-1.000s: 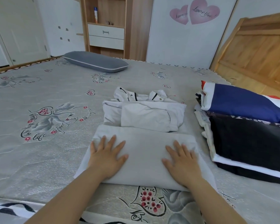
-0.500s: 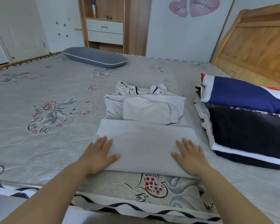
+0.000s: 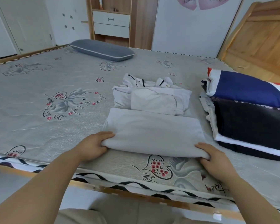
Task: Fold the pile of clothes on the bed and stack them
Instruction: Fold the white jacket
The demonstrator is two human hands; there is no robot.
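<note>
A white shirt [image 3: 153, 126] lies partly folded on the grey patterned bed [image 3: 39, 97], its collar pointing away from me. My left hand [image 3: 94, 145] grips the near left corner of the folded lower part, thumb on top and fingers curled under the fabric. My right hand [image 3: 215, 160] grips the near right corner the same way, and the near edge is lifted slightly off the bed. To the right stands a stack of folded clothes [image 3: 252, 113], dark garments under a blue, white and red one.
A grey pillow [image 3: 102, 50] lies at the far side of the bed. A wooden headboard [image 3: 262, 38] leans at the right. Wardrobe doors and a shelf with drawers [image 3: 111, 24] stand behind. The bed's wooden edge runs just in front of me.
Both hands slid from lying flat on the folded shirt out to its near corners and curled under the fabric, lifting the near edge.
</note>
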